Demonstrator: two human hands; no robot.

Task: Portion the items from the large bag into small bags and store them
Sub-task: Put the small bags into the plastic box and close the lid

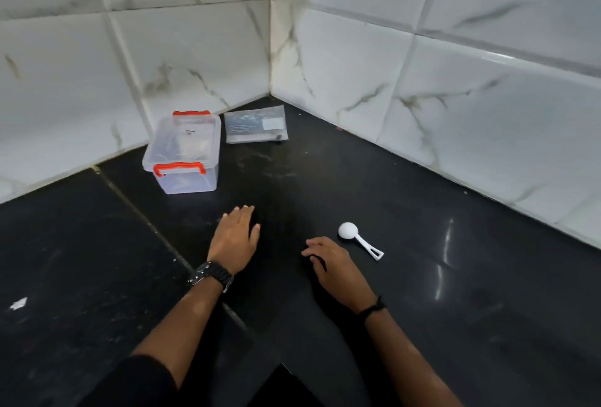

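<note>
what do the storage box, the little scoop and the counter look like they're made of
Storage box: looks like clear plastic with orange-red plastic latches; its contents show faintly through the lid and walls.
Scoop: seemingly white moulded plastic, matte, with a cut-out at the handle end.
Counter: probably polished black stone such as granite; it gives glossy reflections and has a visible joint line.

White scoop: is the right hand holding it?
No. The white scoop lies alone on the black counter, and the right hand rests beside it with relaxed fingers, not touching it.

Flat clear bag (256, 124) — beside lidded box (182, 153)
</note>
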